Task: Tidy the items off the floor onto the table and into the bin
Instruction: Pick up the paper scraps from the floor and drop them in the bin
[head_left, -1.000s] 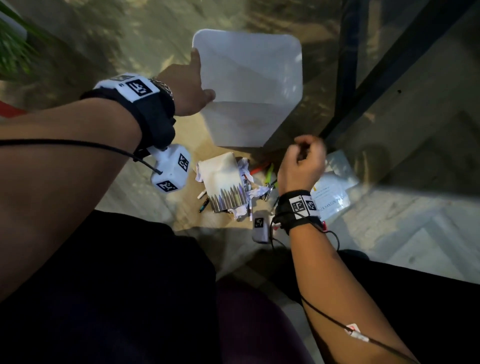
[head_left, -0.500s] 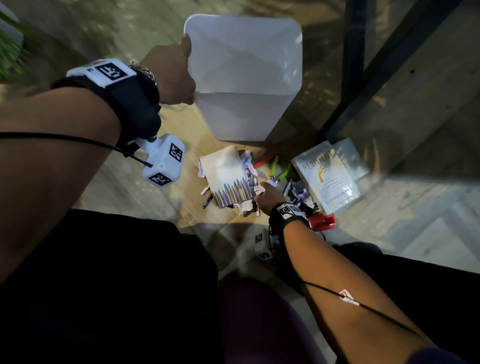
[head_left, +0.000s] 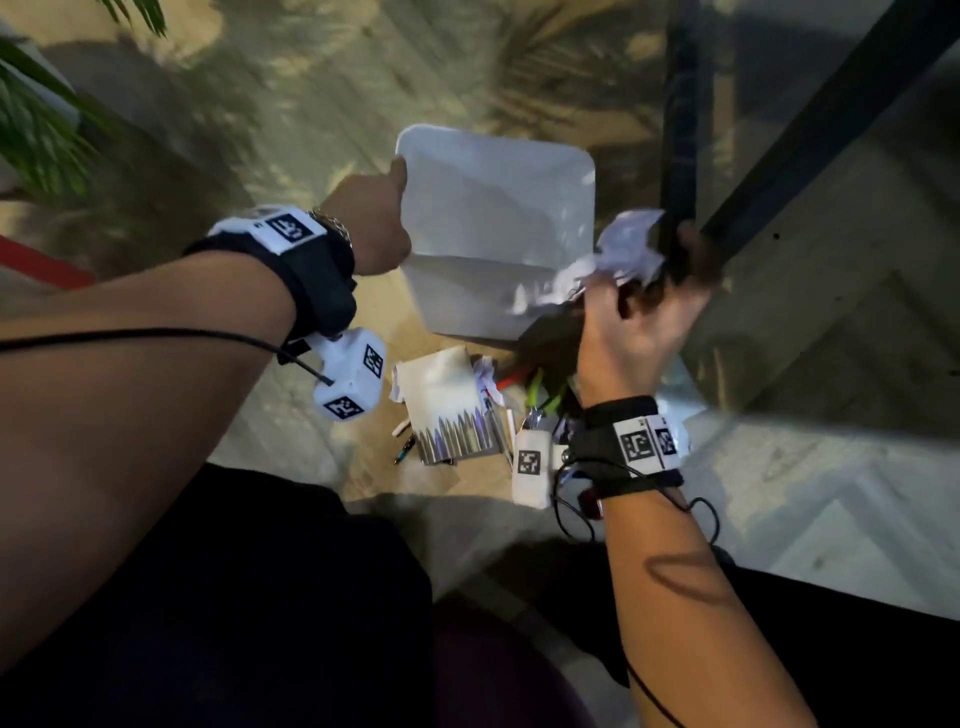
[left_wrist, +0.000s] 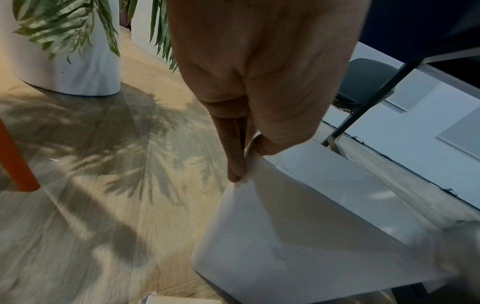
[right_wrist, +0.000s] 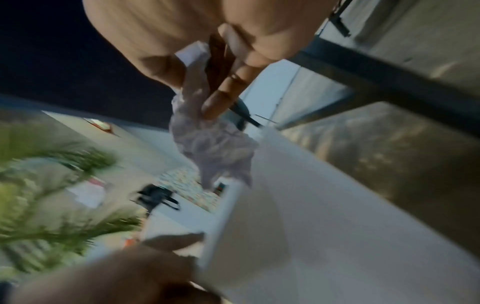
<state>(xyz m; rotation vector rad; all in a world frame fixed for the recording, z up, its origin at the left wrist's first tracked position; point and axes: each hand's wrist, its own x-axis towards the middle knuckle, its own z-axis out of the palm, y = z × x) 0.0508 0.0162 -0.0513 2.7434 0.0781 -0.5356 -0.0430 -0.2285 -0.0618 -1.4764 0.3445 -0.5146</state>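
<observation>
Crumpling loosely between thumb and fingers, a wad of thin white creased paper (head_left: 626, 249) was held by the right hand (head_left: 639, 332) at the near right corner of the white, square, smooth plastic bin (head_left: 493, 208), just above its rim; how much of it hung inside was hard to make out, the wrist view being blurred. The bin was gripped at its left rim by the left hand (head_left: 371, 223), thumb inside and fingers pressed on the outer wall, and was tilted. On the pale wood-grain floor (head_left: 322, 93) below the bin, a white booklet printed with a row of pencils (head_left: 447, 410) was seen lying among torn paper scraps (head_left: 485, 374); a small pen (head_left: 404, 449) lay beside it. Green and red handles (head_left: 535, 382) were partly hidden behind the right wrist, so the tool could not be identified. A dark metal table leg (head_left: 675, 119) stood just right of the bin.
</observation>
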